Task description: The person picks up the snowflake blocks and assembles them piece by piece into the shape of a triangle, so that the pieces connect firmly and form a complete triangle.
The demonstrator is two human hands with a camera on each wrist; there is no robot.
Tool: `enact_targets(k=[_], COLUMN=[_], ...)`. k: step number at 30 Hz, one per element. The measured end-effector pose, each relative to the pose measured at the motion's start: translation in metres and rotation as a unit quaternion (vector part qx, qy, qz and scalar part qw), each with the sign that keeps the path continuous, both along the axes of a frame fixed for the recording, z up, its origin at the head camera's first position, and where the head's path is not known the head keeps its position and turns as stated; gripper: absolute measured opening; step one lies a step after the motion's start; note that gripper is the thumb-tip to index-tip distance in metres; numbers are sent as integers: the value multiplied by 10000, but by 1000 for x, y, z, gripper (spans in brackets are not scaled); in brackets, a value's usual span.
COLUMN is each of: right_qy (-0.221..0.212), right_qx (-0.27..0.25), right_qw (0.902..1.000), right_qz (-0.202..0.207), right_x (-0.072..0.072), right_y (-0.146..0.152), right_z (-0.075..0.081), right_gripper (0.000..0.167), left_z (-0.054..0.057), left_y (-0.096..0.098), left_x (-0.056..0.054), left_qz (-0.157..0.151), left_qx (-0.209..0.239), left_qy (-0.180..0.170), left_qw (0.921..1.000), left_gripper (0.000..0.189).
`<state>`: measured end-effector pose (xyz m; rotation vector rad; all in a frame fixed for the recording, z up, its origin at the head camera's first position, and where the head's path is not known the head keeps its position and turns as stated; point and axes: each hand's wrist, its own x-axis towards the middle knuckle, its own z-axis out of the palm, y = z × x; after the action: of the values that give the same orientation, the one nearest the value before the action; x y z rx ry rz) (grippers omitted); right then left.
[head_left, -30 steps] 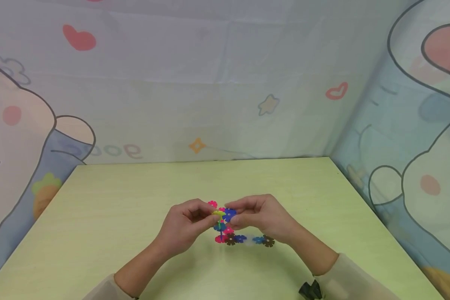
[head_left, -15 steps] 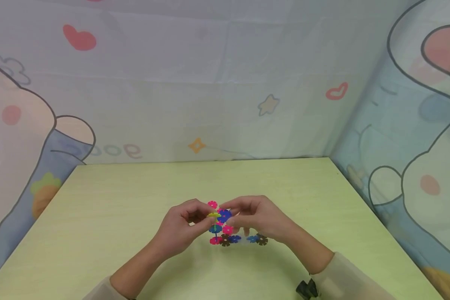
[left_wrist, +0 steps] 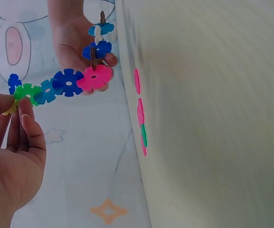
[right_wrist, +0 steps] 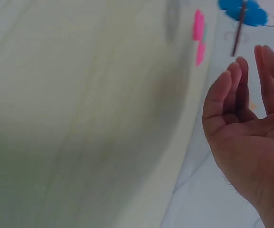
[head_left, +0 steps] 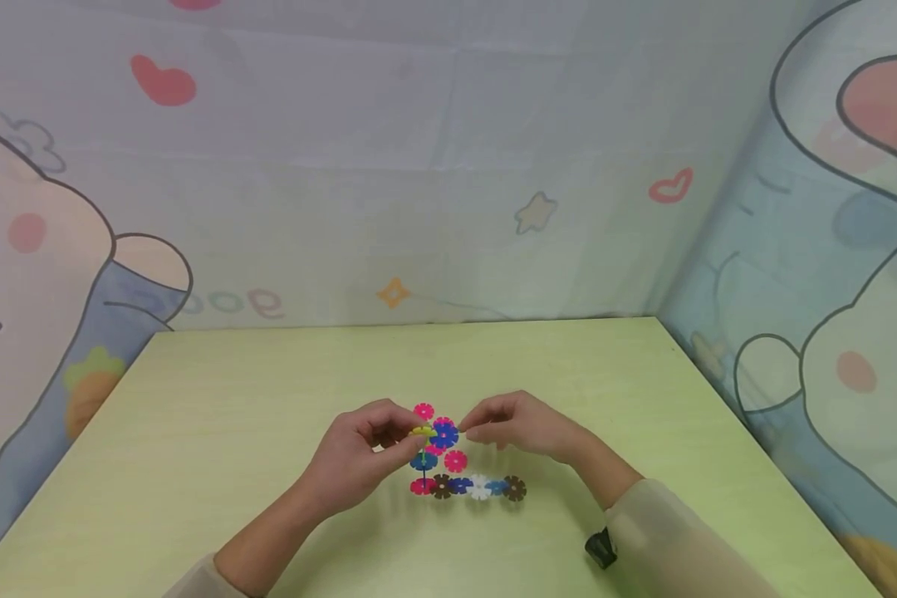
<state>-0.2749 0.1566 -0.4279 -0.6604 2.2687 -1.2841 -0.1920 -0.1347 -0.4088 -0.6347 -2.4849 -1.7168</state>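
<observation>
My left hand (head_left: 366,453) pinches a yellow flower-shaped disc (head_left: 423,431) at one end of a chain of interlocking plastic discs. A dark blue disc (head_left: 443,435) stands at that same end, beside the yellow one. In the left wrist view the chain continues through a green disc (left_wrist: 27,95), blue ones and a pink disc (left_wrist: 98,77), then turns a corner. Its lower row shows a white disc (head_left: 480,487) and ends in a brown disc (head_left: 515,488). My right hand (head_left: 526,428), fingers bent and nothing visible in them, has its fingertips just right of the dark blue disc.
Several loose pink discs, among them one at the back (head_left: 423,411) and one farther right (head_left: 456,461), lie on the pale table behind the chain. A green disc (left_wrist: 144,135) lies among them. A printed cloth (head_left: 448,166) hangs behind the table.
My right fingers have come away from the dark blue disc and drawn to the right. The chain has shifted slightly left, and its white disc now shows plainly. My left hand keeps its pinch.
</observation>
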Motion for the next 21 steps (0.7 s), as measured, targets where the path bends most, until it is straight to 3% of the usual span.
enact_targets(k=[5,10,17,21], right_qy=[9,155,442,627], right_qx=[506,870,1331,1458], right_qw=[9981,9943,9895,9871], right_qz=[343,598,357,230], right_x=[-10,-16,-15,-9], right_y=[1,-3,-19,-25], right_z=[-16,-23,-24,-23], right_gripper=[18,16,32,33], left_z=[0,0,0,1], left_y=[0,1,1,2], left_x=[0,0,0,0], left_qz=[15,13,-12,-47], left_qx=[5,51,105,92], left_qy=[39,32,-26,-33], left_qw=[10000,10000,9999,9999], left_gripper=[6,5,4,4])
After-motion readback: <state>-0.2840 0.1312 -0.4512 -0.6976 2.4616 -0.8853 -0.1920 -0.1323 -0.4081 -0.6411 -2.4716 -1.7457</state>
